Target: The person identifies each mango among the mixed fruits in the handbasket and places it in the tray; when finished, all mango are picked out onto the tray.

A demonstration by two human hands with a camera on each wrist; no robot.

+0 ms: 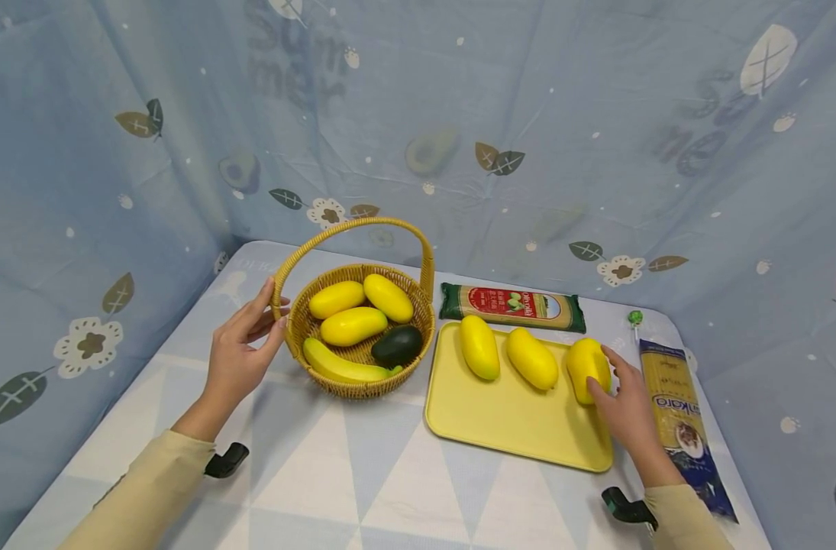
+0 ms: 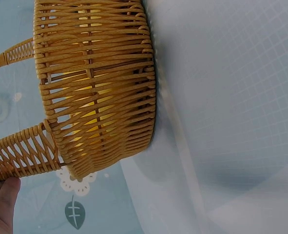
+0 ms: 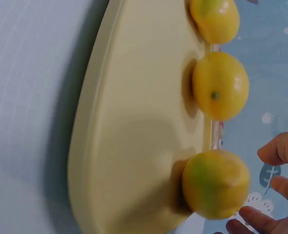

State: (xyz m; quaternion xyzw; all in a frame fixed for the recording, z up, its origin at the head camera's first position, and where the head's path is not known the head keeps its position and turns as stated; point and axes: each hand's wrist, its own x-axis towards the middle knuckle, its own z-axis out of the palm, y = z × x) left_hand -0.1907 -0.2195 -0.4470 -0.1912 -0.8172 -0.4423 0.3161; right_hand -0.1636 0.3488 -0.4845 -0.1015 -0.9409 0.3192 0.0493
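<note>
My left hand (image 1: 242,347) holds the wicker basket (image 1: 363,389) by the left foot of its handle (image 2: 22,152), thumb and fingers around it. Three yellow mangoes (image 1: 353,326), a banana (image 1: 342,367) and a dark green avocado (image 1: 397,346) lie inside. On the yellow tray (image 1: 500,428) three more mangoes sit in a row. My right hand (image 1: 627,405) is at the rightmost mango (image 1: 585,367), with spread fingers. In the right wrist view, the thumb (image 3: 275,150) stands apart from that mango; whether the other fingertips touch it is unclear.
A red and green pasta packet (image 1: 514,305) lies behind the tray. To the tray's right is a blue and gold packet (image 1: 685,428), with a green lollipop (image 1: 635,317) beyond it. A patterned curtain (image 1: 418,114) closes off the table's back and sides.
</note>
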